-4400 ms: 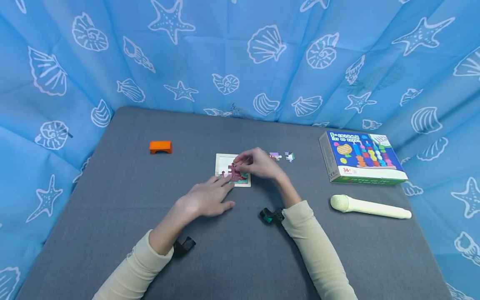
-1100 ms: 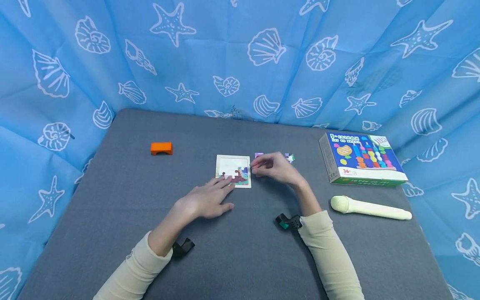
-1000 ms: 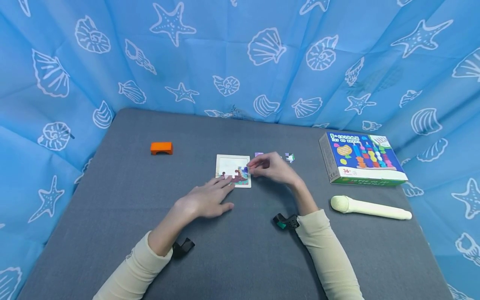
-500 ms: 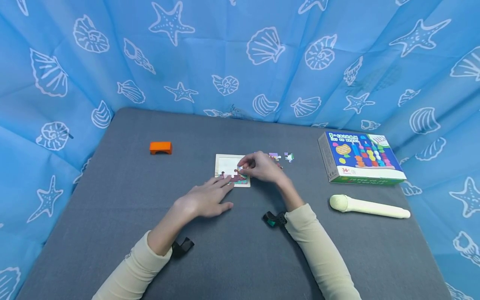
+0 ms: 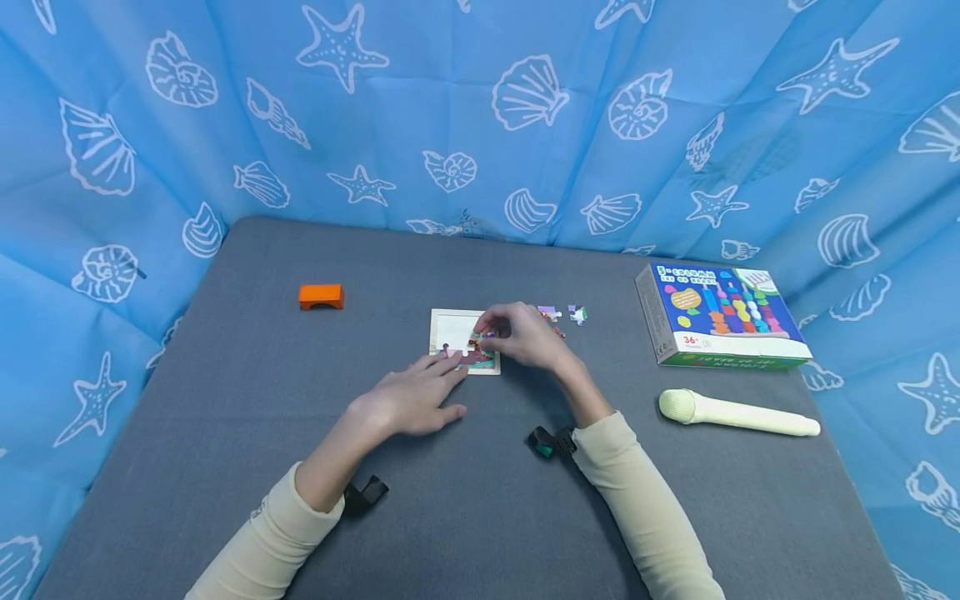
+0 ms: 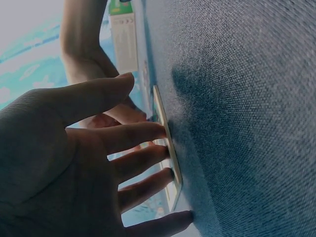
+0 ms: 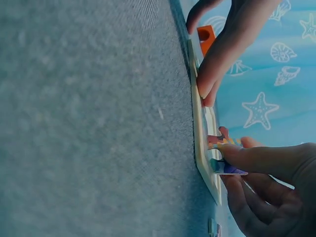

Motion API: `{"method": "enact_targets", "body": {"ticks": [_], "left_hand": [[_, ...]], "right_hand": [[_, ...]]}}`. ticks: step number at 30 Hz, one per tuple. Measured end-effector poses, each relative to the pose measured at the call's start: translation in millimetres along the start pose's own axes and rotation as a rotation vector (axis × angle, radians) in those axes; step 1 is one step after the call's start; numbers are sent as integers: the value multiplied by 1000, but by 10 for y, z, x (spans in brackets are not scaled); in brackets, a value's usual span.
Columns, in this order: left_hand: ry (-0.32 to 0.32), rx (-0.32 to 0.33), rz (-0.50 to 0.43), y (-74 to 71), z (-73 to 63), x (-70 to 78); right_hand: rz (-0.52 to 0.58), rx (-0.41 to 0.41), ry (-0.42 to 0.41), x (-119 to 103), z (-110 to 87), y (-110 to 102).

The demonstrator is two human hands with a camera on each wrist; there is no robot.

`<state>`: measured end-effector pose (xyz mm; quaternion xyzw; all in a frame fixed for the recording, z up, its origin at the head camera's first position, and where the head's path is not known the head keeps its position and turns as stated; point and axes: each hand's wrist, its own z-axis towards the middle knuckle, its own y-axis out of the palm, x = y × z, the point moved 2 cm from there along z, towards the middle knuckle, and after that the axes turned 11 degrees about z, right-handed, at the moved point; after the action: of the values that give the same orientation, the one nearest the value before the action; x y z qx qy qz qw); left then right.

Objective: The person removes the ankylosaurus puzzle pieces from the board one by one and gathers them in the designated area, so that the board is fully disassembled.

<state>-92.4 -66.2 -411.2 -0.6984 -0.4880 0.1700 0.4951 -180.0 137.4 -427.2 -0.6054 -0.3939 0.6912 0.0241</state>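
A small square jigsaw board (image 5: 454, 322) with a pale rim lies mid-table, its lower part filled with brown and teal pieces. My left hand (image 5: 412, 398) rests with straight fingers on its near-left edge; in the left wrist view the fingertips (image 6: 160, 131) touch the rim. Over the board's right side, my right hand (image 5: 522, 337) pinches a colourful puzzle piece (image 7: 228, 167) between thumb and fingers. That piece shows purple, teal and orange in the right wrist view, tilted close over the board. From the head view, the right fingers hide most of it.
Loose puzzle pieces (image 5: 577, 314) lie just right of the board, partly behind the right hand. An orange arch block (image 5: 321, 296) sits to the left. A bead-toy box (image 5: 727, 312) and a cream microphone (image 5: 738, 414) are on the right. A blue shell-print curtain (image 5: 450, 108) surrounds the table.
About a second ago my right hand was at the board's right edge; it has moved left over the board with the puzzle piece. My left hand has stayed in place.
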Motion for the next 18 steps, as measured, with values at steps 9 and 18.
{"method": "enact_targets", "body": {"ticks": [9, 18], "left_hand": [[2, 1, -4, 12, 2, -1], [-8, -8, -9, 11, 1, 0]], "right_hand": [[88, 5, -23, 15, -112, -29], [127, 56, 33, 111, -363, -339]]}}
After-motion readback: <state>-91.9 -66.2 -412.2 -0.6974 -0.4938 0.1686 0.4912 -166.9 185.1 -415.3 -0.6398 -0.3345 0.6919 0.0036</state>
